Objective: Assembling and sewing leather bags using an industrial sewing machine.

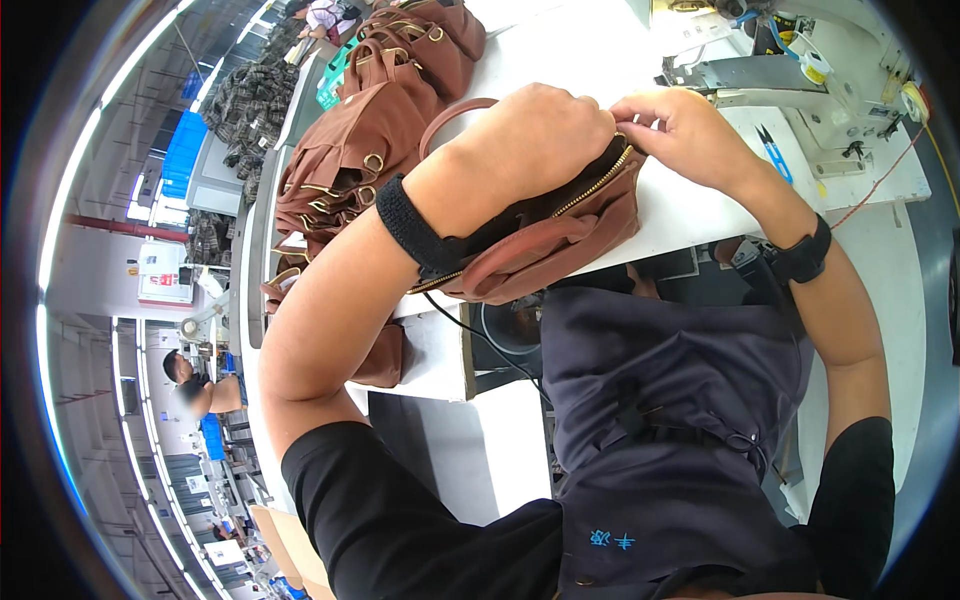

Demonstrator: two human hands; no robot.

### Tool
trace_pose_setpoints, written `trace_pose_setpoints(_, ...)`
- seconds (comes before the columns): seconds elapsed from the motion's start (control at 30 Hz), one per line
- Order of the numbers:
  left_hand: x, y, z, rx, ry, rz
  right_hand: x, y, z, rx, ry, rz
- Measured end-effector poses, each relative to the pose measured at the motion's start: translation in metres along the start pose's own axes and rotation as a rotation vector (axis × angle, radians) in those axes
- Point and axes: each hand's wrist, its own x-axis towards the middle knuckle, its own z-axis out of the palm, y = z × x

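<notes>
Brown leather-look material covers the handbag [615, 215] in front of me, which sits at the near edge of the white worktop [690, 205] with its top open onto a dark interior. Gold-toned zip teeth [600, 185] run along the near side of its mouth, and one rolled handle [525, 247] arches over the panel facing me.

My left hand [545, 135] reaches across the opening, its fingers curled at the bag's right end; I cannot tell exactly what that grip holds. My right hand [690, 135] meets it there, its grip narrow, thumb and fingers pinched on the corner where the zip ends. Both wrists carry bands, a black wristband [402, 222] on the left and a black strap [803, 258] on the right.

Blue-handled thread snips [775, 160] lie on the worktop to the right of my right hand, just beside the sewing machine [845, 115]. More brown bags [360, 130] stand in a row to the left, beyond my left forearm.
</notes>
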Motion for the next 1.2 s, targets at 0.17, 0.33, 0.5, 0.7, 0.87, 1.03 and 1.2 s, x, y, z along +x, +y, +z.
trace_pose_setpoints(0.17,-0.001,-0.005,0.004,-0.183,0.018,-0.04,-0.002,-0.004,-0.004,0.004,-0.046,0.039)
trace_pose_setpoints(0.33,-0.001,-0.008,0.007,-0.328,0.122,-0.063,-0.005,0.001,-0.003,-0.039,-0.028,-0.016)
trace_pose_setpoints(0.5,0.007,-0.016,0.005,-0.615,0.021,-0.18,-0.01,0.011,0.0,-0.005,0.015,-0.012)
trace_pose_setpoints(0.7,0.002,-0.012,-0.005,-0.687,0.048,-0.241,-0.006,0.012,0.004,-0.03,0.069,-0.055)
trace_pose_setpoints(0.87,0.004,-0.015,-0.003,-0.694,0.055,-0.191,0.003,0.008,0.001,-0.266,0.034,-0.156)
trace_pose_setpoints(1.03,0.005,-0.017,0.003,-0.622,-0.01,-0.216,0.014,0.006,0.003,-0.434,-0.003,-0.292)
trace_pose_setpoints(1.2,0.01,-0.013,0.003,-0.562,-0.02,-0.215,0.009,0.003,0.003,-0.452,-0.061,-0.12)
